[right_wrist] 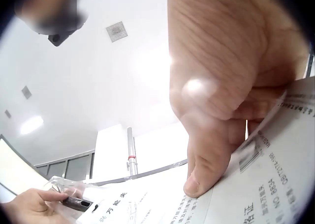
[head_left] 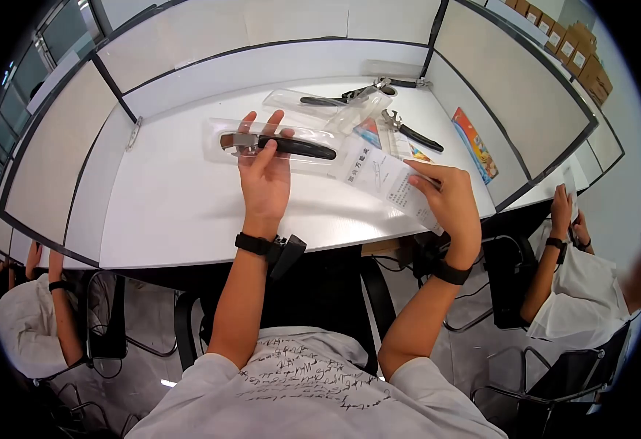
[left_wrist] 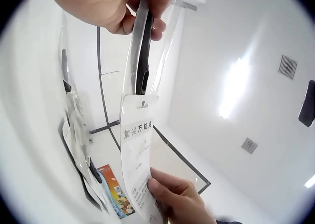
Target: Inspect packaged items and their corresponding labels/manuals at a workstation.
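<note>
In the head view my left hand (head_left: 265, 183) grips a black-handled metal tool (head_left: 298, 148) through its clear plastic sleeve (head_left: 218, 150), thumb on top and fingers behind. A white printed card (head_left: 383, 179) extends from the sleeve's right end. My right hand (head_left: 452, 201) pinches the card near its lower right end. The left wrist view shows the card (left_wrist: 135, 157) between the left hand (left_wrist: 118, 7) above and the right hand (left_wrist: 179, 197) below. Close up in the right wrist view, the right thumb (right_wrist: 206, 170) lies on the card's printed face.
More black-handled tools (head_left: 419, 137) and clear packaging (head_left: 291, 101) lie toward the table's back right. A colourful sheet (head_left: 474, 146) sits by the right partition (head_left: 511, 95). People sit at neighbouring places on both sides, the right one in a white shirt (head_left: 580, 293).
</note>
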Demonstrator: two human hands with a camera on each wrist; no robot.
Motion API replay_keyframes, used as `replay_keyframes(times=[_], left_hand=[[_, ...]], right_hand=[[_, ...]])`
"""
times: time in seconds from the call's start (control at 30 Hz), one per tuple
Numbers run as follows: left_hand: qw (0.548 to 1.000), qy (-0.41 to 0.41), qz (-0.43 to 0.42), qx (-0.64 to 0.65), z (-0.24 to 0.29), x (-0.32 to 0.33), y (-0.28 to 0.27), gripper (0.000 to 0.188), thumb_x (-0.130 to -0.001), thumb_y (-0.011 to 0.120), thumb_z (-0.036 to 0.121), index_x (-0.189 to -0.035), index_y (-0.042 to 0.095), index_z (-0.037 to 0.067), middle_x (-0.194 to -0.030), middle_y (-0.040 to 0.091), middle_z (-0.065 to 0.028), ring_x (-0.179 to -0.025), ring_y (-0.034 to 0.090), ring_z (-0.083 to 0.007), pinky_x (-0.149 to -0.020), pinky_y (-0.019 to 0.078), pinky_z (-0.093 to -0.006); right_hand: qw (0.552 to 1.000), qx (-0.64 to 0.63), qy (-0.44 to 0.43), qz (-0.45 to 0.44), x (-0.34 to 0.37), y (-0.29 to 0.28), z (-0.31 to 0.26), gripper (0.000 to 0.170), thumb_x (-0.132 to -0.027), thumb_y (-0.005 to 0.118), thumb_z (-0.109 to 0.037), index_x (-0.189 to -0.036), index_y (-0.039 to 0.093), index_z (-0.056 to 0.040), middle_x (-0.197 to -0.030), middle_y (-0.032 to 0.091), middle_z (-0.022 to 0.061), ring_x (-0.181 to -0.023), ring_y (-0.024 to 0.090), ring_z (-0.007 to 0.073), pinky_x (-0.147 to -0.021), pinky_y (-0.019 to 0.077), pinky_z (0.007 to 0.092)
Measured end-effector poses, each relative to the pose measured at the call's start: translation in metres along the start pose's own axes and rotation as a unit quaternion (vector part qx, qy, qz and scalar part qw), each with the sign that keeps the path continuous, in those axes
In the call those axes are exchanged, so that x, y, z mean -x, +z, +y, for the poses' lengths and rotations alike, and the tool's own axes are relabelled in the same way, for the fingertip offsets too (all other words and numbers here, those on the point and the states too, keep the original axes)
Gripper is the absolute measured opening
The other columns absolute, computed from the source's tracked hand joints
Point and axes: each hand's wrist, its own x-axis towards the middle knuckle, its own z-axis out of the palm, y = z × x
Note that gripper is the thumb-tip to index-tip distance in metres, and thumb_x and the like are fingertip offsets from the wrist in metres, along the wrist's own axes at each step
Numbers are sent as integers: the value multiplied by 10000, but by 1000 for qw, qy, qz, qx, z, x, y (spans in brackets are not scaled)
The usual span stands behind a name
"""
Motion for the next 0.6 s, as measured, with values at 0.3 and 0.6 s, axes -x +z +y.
replay_keyframes(times=[0.3,0.6], left_hand=[[999,-19,-26,-33,-2,1,6,595,-1046,568,-53,-1595,402,105,-1515,586,-283,-1203,683,-266,-1107,524,-420],[999,-9,40,12,0,-1,1,594,-1017,585,-75,-1566,440,101,-1504,591,-253,-1210,669,-265,-1153,483,-425]], right_hand=[[999,-19,5,-34,1,1,-1,295,-923,778,-65,-1216,798,-31,-954,768,271,-732,719,341,-737,558,353],[999,-2,40,-35,8,-14,-2,328,-900,799,-109,-1206,801,10,-972,811,251,-785,777,236,-757,576,330]])
